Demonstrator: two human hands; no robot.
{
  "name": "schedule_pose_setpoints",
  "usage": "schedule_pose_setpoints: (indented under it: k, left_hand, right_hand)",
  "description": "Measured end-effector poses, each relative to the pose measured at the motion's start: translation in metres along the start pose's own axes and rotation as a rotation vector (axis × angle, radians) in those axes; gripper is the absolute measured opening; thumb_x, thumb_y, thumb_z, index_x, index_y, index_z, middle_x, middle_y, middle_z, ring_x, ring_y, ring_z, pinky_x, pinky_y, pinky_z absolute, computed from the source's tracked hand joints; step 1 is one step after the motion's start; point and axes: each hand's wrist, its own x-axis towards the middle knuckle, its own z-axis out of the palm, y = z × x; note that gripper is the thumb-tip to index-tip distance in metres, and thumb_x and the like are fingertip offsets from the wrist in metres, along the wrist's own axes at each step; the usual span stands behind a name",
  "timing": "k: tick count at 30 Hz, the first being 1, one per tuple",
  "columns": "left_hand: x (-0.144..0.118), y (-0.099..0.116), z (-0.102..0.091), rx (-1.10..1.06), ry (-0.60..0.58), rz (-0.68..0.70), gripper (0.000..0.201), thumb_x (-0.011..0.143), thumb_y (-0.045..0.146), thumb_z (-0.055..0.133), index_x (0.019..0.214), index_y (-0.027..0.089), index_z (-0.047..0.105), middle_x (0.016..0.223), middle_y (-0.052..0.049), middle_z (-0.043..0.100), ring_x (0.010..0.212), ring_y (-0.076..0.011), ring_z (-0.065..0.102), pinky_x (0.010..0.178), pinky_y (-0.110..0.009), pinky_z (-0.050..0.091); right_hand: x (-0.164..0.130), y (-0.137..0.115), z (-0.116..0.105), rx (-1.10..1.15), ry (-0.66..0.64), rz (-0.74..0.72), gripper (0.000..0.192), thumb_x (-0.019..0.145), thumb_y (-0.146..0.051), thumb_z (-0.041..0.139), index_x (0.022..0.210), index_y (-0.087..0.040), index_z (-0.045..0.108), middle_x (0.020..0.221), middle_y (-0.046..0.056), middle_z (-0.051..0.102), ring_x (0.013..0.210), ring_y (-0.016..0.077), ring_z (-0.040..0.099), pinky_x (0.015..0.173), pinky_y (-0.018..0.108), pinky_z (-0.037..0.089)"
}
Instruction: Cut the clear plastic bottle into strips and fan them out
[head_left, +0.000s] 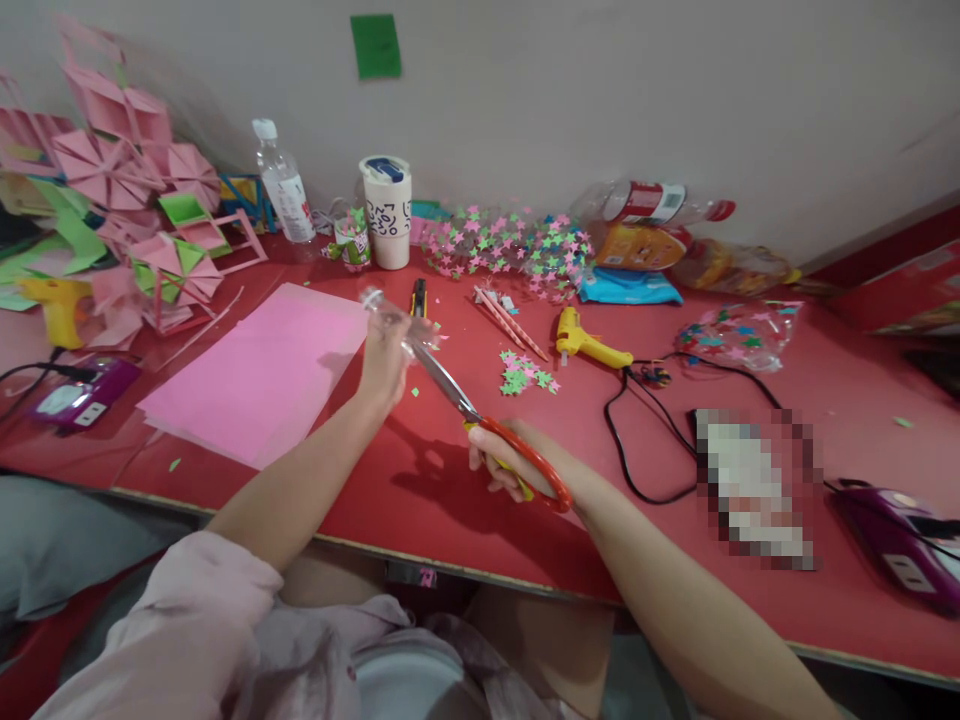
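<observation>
My right hand (499,460) is wrapped round the red and yellow handles of a large pair of scissors (448,385). The blades look closed or almost so and point up and left, their tips by my left hand (384,365). Raised over the table, my left hand has its fingers closed on a piece of clear plastic (382,305), blurred, its exact kind unclear. Below and left of that hand lie pink paper sheets (259,370). A utility knife (419,298) rests just behind it, and small green and pink paper stars (521,372) are scattered right of the blades.
Along the wall stand a water bottle (285,190), a tumbler (388,220) and bags of stars (510,245). Pink paper models (142,170) crowd the left. Yellow glue guns (592,342) (58,308) lie on both sides, with a black cord (611,430) looping across the right.
</observation>
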Motion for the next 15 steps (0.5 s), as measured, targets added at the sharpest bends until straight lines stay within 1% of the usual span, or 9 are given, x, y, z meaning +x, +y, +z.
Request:
schedule_pose_setpoints:
  k: [1, 3, 4, 6, 8, 11, 13, 15]
  left_hand:
    - [0.004, 0.001, -0.003, -0.034, 0.042, -0.003, 0.019, 0.077, 0.024, 0.062, 0.082, 0.023, 0.043, 0.07, 0.003, 0.067, 0.079, -0.017, 0.071, 0.074, -0.033, 0.054]
    - [0.009, 0.004, -0.008, -0.077, 0.024, -0.078, 0.019, 0.072, 0.018, 0.063, 0.081, 0.021, 0.046, 0.073, 0.002, 0.069, 0.082, -0.0165, 0.071, 0.082, -0.034, 0.054]
    - [0.01, 0.004, -0.009, -0.101, 0.003, -0.114, 0.018, 0.07, 0.018, 0.063, 0.08, 0.021, 0.047, 0.075, 0.001, 0.07, 0.084, -0.0164, 0.071, 0.084, -0.035, 0.053]
    - [0.007, 0.005, -0.009, -0.145, -0.102, -0.196, 0.019, 0.066, 0.017, 0.064, 0.079, 0.02, 0.051, 0.081, 0.0, 0.071, 0.09, -0.0175, 0.07, 0.091, -0.037, 0.052]
    - [0.001, 0.006, -0.007, -0.173, -0.2, -0.27, 0.025, 0.061, 0.014, 0.065, 0.082, 0.019, 0.054, 0.084, 0.0, 0.071, 0.095, -0.0186, 0.07, 0.095, -0.039, 0.05]
    - [-0.007, 0.007, -0.004, -0.213, -0.277, -0.362, 0.033, 0.057, 0.01, 0.066, 0.087, 0.02, 0.057, 0.086, 0.0, 0.072, 0.098, -0.0202, 0.069, 0.098, -0.042, 0.049]
    - [-0.009, 0.008, -0.003, -0.237, -0.3, -0.384, 0.032, 0.06, 0.015, 0.068, 0.089, 0.021, 0.058, 0.087, -0.001, 0.073, 0.1, -0.0216, 0.069, 0.097, -0.042, 0.05]
    - [-0.008, 0.008, -0.003, -0.25, -0.311, -0.392, 0.026, 0.066, 0.028, 0.069, 0.089, 0.021, 0.058, 0.088, -0.003, 0.073, 0.102, -0.0237, 0.069, 0.096, -0.043, 0.051]
  right_hand:
    - [0.0, -0.001, -0.001, -0.002, 0.011, -0.005, 0.051, 0.08, -0.066, 0.05, 0.066, -0.017, 0.054, 0.034, -0.009, 0.04, 0.032, 0.0069, 0.043, 0.062, 0.029, 0.055]
    - [0.0, -0.003, -0.003, 0.026, 0.067, -0.039, 0.049, 0.08, -0.065, 0.05, 0.066, -0.018, 0.054, 0.034, -0.009, 0.041, 0.033, 0.0069, 0.044, 0.064, 0.029, 0.055]
    - [0.0, -0.005, -0.005, 0.051, 0.106, -0.067, 0.048, 0.08, -0.064, 0.051, 0.066, -0.019, 0.053, 0.034, -0.01, 0.041, 0.032, 0.0066, 0.043, 0.064, 0.029, 0.054]
    - [0.002, -0.009, -0.011, 0.1, 0.18, -0.13, 0.048, 0.079, -0.066, 0.052, 0.066, -0.02, 0.051, 0.035, -0.011, 0.04, 0.031, 0.0059, 0.041, 0.062, 0.028, 0.054]
    - [0.006, -0.013, -0.018, 0.117, 0.227, -0.171, 0.049, 0.078, -0.068, 0.053, 0.068, -0.02, 0.05, 0.035, -0.011, 0.039, 0.03, 0.0058, 0.04, 0.06, 0.028, 0.053]
    - [0.013, -0.017, -0.027, 0.062, 0.329, -0.17, 0.05, 0.077, -0.07, 0.053, 0.068, -0.021, 0.05, 0.036, -0.011, 0.038, 0.03, 0.0064, 0.039, 0.058, 0.03, 0.052]
    - [0.018, -0.016, -0.029, -0.017, 0.429, -0.154, 0.05, 0.075, -0.069, 0.057, 0.065, -0.021, 0.048, 0.037, -0.01, 0.038, 0.032, 0.0078, 0.041, 0.055, 0.029, 0.049]
    - [0.023, -0.013, -0.028, -0.099, 0.5, -0.165, 0.05, 0.074, -0.068, 0.059, 0.063, -0.022, 0.044, 0.039, -0.008, 0.038, 0.037, 0.0091, 0.043, 0.052, 0.027, 0.044]
